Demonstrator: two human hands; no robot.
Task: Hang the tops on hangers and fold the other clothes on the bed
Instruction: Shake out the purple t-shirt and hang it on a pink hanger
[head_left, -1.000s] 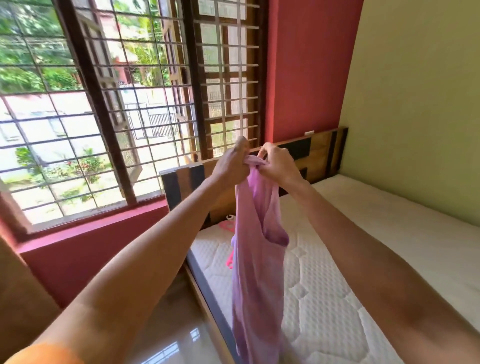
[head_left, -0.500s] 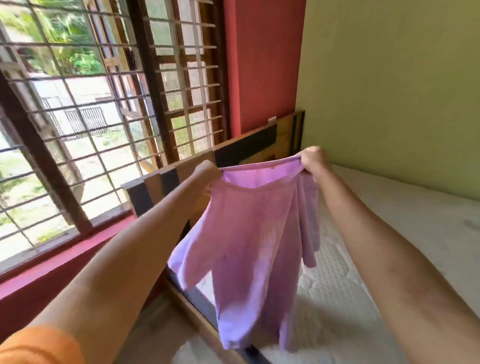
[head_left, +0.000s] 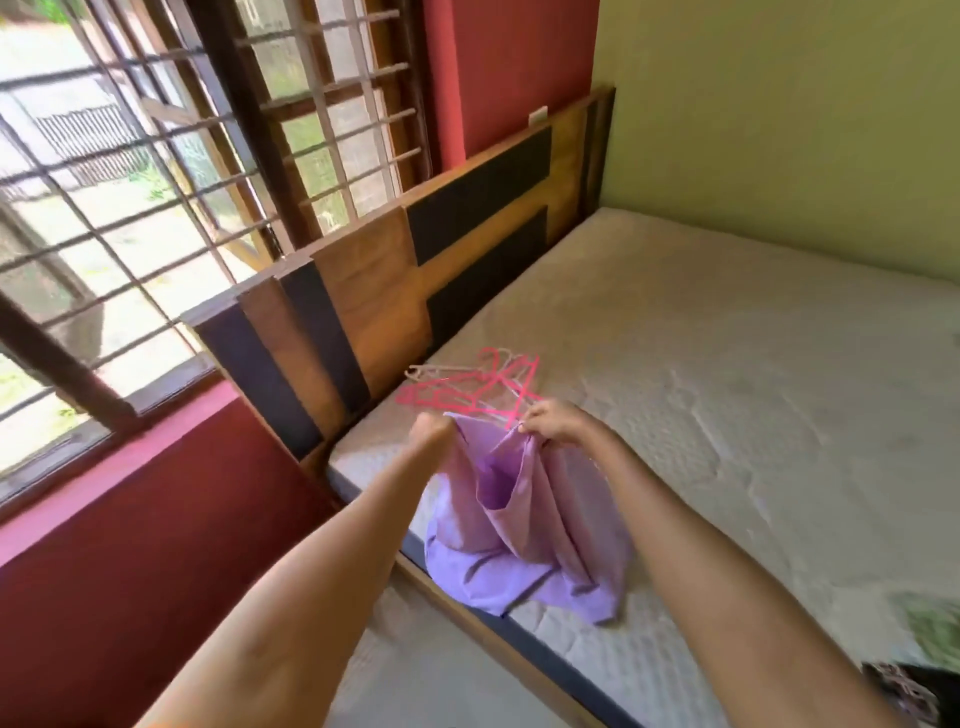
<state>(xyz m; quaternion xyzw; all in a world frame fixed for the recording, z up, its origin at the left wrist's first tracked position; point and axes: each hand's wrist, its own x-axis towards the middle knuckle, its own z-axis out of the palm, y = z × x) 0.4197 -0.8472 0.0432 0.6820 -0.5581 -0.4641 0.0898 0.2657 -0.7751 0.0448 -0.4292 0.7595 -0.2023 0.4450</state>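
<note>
Two bare arms reach forward and down from the bottom of the view, toward the near left corner of a bed (head_left: 727, 374). The left hand (head_left: 431, 434) is blurred; it looks closed around the top edge of a lilac garment (head_left: 524, 519), though its fingers cannot be made out. The right hand (head_left: 553, 422) pinches the same top edge a little further right, fingers curled over the cloth. The two hands sit near each other, level, with the edge sagging open between them like the mouth of a bag.

The garment hangs down from the hands, and its lower part lies crumpled on the mattress at the near edge of the bed, one fold drooping over the dark side rail.

Just beyond the hands, a small heap of hangers (head_left: 467, 389), bright pink and pale pink, lies on the mattress near the headboard (head_left: 395, 291). The hangers overlap one another; how many there are cannot be told. The right hand is just beside the nearest hanger, and whether it touches it is unclear.

At the lower right corner of the view, more clothes (head_left: 919, 675) lie on the mattress, green and dark patterned pieces, blurred and cut off by the frame.

Behind the headboard is a barred window (head_left: 156, 182) set in a red wall.
</note>
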